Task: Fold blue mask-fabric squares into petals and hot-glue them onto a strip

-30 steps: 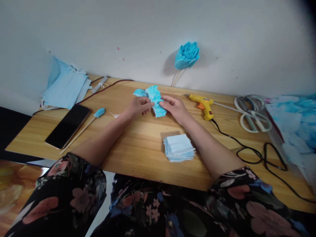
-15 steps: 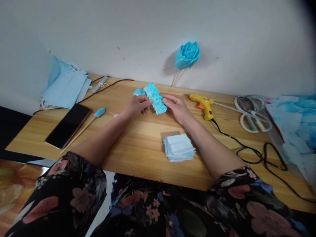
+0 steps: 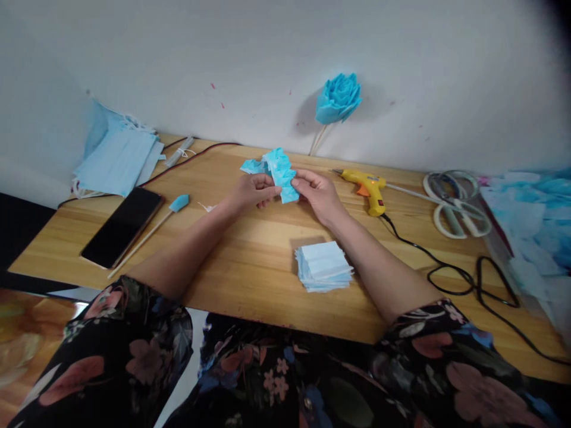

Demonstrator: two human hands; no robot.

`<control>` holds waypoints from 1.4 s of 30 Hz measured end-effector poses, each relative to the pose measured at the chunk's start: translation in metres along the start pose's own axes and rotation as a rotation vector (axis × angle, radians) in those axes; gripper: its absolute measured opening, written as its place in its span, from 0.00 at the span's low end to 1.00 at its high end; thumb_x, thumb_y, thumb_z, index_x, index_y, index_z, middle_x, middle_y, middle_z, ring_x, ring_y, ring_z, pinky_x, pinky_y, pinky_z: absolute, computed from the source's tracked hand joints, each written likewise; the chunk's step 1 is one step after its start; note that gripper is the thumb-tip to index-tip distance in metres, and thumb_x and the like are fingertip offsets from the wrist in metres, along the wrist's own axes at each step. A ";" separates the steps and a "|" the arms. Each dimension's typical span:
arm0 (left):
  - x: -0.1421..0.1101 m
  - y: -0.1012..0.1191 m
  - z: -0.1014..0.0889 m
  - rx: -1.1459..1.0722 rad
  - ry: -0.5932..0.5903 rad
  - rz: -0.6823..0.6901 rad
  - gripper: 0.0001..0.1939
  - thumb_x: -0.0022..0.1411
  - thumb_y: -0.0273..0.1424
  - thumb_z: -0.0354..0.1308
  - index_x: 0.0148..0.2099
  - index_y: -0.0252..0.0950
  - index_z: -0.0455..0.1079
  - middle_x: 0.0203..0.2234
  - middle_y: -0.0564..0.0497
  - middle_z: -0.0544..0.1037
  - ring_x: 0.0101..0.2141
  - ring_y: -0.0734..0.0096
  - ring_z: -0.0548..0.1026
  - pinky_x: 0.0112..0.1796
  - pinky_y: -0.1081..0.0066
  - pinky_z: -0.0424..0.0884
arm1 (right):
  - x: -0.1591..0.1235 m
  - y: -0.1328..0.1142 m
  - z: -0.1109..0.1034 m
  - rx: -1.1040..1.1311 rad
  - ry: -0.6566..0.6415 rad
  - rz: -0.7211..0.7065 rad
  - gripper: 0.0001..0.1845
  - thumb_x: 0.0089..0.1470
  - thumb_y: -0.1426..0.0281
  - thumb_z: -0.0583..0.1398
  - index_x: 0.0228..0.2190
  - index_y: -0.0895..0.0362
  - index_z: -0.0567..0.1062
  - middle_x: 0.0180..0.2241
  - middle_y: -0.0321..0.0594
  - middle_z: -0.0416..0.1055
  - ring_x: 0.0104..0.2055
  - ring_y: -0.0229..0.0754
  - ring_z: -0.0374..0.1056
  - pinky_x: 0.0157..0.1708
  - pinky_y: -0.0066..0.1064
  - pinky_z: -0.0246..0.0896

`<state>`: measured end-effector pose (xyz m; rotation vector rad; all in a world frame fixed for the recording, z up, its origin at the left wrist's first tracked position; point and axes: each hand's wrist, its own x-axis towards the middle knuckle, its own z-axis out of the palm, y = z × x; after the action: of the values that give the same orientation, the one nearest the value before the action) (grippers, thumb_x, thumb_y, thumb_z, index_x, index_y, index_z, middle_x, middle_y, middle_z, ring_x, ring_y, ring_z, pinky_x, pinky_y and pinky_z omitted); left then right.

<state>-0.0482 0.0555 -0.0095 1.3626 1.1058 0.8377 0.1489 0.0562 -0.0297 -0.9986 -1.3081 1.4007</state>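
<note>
The bare left hand point(image 3: 250, 191), reaching diagonally inward, grips a crinkled blue-and-white fabric strip point(image 3: 282, 172) over the back half of the pale wood-grained bench point(image 3: 241, 255); the bare right hand point(image 3: 320, 193), angled oppositely, pinches the strip's right edge. Behind stands a speckled greyish-white wall point(image 3: 223, 53).

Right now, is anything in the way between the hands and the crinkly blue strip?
Nothing visible: the left hand and right hand both touch the blue strip. The glue gun lies off to the right.

No legible text, labels, numbers, signs
</note>
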 end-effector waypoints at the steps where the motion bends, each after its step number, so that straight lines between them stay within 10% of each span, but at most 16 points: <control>1: 0.000 0.000 0.000 -0.001 0.000 -0.007 0.14 0.58 0.31 0.71 0.30 0.33 0.68 0.17 0.57 0.73 0.18 0.82 0.68 0.21 0.80 0.65 | 0.000 0.000 0.000 0.002 0.003 0.000 0.25 0.46 0.51 0.71 0.41 0.54 0.82 0.31 0.35 0.79 0.30 0.37 0.69 0.32 0.31 0.66; 21: 0.000 -0.004 0.000 -0.084 0.094 0.022 0.16 0.62 0.30 0.64 0.24 0.35 0.65 0.15 0.57 0.70 0.16 0.84 0.65 0.20 0.80 0.61 | 0.003 0.006 -0.004 -0.078 -0.189 -0.028 0.43 0.45 0.55 0.73 0.60 0.51 0.70 0.47 0.40 0.78 0.33 0.36 0.69 0.32 0.29 0.70; 42: -0.001 -0.001 0.001 -0.028 0.064 0.005 0.17 0.62 0.29 0.65 0.24 0.35 0.64 0.15 0.57 0.69 0.16 0.84 0.65 0.21 0.80 0.61 | 0.002 -0.001 -0.002 -0.029 -0.145 0.017 0.28 0.45 0.55 0.73 0.46 0.53 0.81 0.33 0.34 0.74 0.33 0.37 0.68 0.32 0.29 0.70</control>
<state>-0.0478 0.0540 -0.0100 1.3237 1.1365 0.9030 0.1508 0.0589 -0.0285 -0.9434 -1.4321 1.4934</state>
